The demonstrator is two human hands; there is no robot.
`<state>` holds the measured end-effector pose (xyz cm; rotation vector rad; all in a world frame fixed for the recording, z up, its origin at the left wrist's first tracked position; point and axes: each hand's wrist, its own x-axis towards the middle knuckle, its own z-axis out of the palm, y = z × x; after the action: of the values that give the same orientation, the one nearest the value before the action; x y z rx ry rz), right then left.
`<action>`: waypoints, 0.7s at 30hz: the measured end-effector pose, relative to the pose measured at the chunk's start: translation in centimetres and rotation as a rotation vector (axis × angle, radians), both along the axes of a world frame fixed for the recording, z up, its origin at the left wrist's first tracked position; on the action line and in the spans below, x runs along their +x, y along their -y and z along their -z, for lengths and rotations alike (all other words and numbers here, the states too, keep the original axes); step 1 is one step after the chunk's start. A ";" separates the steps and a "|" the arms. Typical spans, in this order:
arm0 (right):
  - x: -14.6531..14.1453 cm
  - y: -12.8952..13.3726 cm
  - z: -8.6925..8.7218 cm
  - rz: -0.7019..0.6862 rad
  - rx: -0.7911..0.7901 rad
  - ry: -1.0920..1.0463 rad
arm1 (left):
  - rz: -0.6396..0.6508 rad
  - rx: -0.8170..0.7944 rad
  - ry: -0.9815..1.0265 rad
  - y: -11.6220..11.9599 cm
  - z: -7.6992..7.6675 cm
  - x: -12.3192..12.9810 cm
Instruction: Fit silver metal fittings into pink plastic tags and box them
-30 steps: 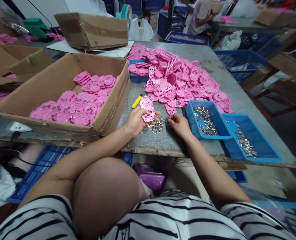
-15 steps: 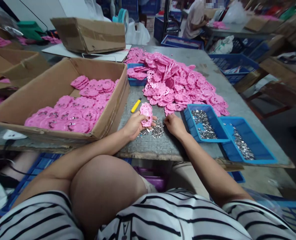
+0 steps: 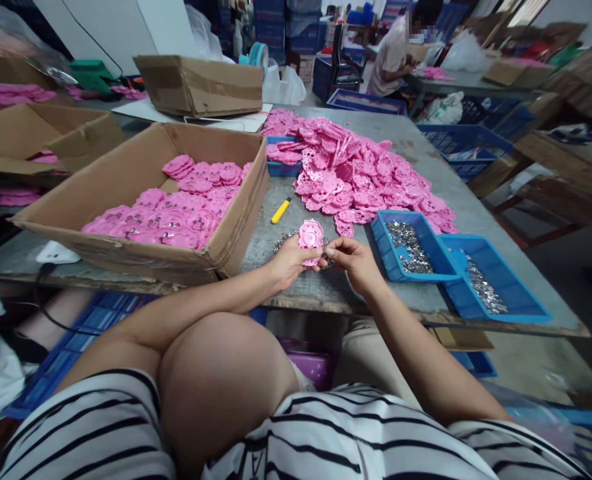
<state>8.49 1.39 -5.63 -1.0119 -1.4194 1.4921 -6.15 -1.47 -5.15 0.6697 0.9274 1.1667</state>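
Observation:
A pink plastic piece (image 3: 311,239) with cut-out holes is held upright in my left hand (image 3: 292,262), the thumb pressed across its lower part. My right hand (image 3: 355,260) is pinched at the lower right edge of that piece; what sits between its fingertips is too small to make out. Small silvery metal parts (image 3: 282,240) lie on the table behind and beneath my hands, partly hidden by them. A yellow-handled tool (image 3: 280,212) with a thin dark shaft rests just beyond my left hand.
A big heap of pink pieces (image 3: 361,167) covers the table's middle. At left stands a cardboard box (image 3: 236,227) holding rows of pink pieces. Two blue trays (image 3: 381,250) of metal parts sit at right. Farther back, a person (image 3: 391,53) sits at another table.
My right hand has moved left from the table to the pink piece and now meets it. My left hand and the piece have shifted slightly toward the right. The view has tilted a little.

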 end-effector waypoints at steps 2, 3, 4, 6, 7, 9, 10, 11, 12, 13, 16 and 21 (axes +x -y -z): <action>-0.4 0.1 0.0 -0.022 0.024 0.024 | -0.003 0.007 0.004 0.1 0.0 -0.1; -0.6 0.1 0.1 -0.023 0.045 0.043 | -0.008 0.005 0.006 0.1 0.0 -0.2; -0.7 0.2 0.1 -0.010 0.084 0.072 | -0.012 0.004 0.009 0.1 -0.1 -0.3; -0.8 0.3 0.2 0.039 0.229 0.169 | -0.017 0.009 0.018 0.2 -0.1 -0.4; -0.9 0.4 0.2 0.071 0.330 0.232 | -0.021 0.014 0.024 0.2 -0.2 -0.5; -1.0 0.8 0.2 0.120 0.536 0.363 | -0.026 0.021 0.029 0.2 -0.2 -0.7; -1.0 1.0 0.2 0.133 0.618 0.420 | -0.028 0.020 0.028 0.3 -0.3 -0.7; -1.1 1.2 0.2 0.141 0.677 0.462 | -0.032 0.017 0.025 0.3 -0.3 -0.8; -1.1 1.4 0.1 0.144 0.712 0.486 | -0.040 0.013 0.019 0.3 -0.3 -0.8; -1.2 1.6 0.1 0.138 0.718 0.495 | -0.052 0.014 0.012 0.3 -0.3 -0.8; -1.3 1.8 0.1 0.115 0.557 0.420 | -0.126 0.048 -0.029 0.3 -0.3 -0.7; -1.5 1.3 0.1 0.136 0.177 0.170 | -0.165 0.106 -0.120 0.4 -0.4 -0.5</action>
<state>7.03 0.11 -5.78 -1.1210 -1.5397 1.1836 -6.67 -1.92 -4.77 0.7666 1.0429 1.3411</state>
